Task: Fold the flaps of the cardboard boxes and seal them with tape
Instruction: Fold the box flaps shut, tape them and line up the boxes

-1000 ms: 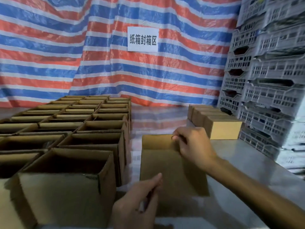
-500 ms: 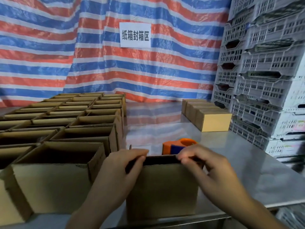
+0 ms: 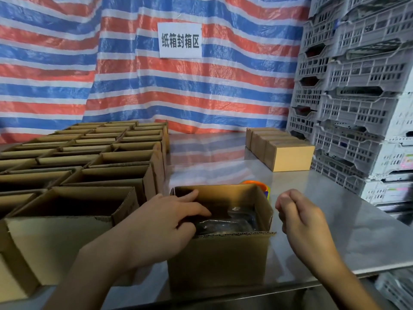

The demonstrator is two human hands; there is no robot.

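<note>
Front box (image 3: 220, 256) stands open at the near edge of the steel table (image 3: 357, 238), dark wrapped contents inside, no flap folded, no tape on. Left hand (image 3: 165, 224) reaches in at its left wall, fingers spread; right hand (image 3: 299, 218) hovers just beside the right wall, fingers curled in, apparently holding nothing. Tape dispenser (image 3: 257, 186) sits half-hidden behind the box; many open boxes (image 3: 67, 238) wait at left, and a few closed boxes (image 3: 290, 157) lie at the rear right.

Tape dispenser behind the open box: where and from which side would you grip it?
Probably the tape dispenser's orange top, right hand coming round the open box's right wall: only that arch clears the far wall, and the left hand is inside.
</note>
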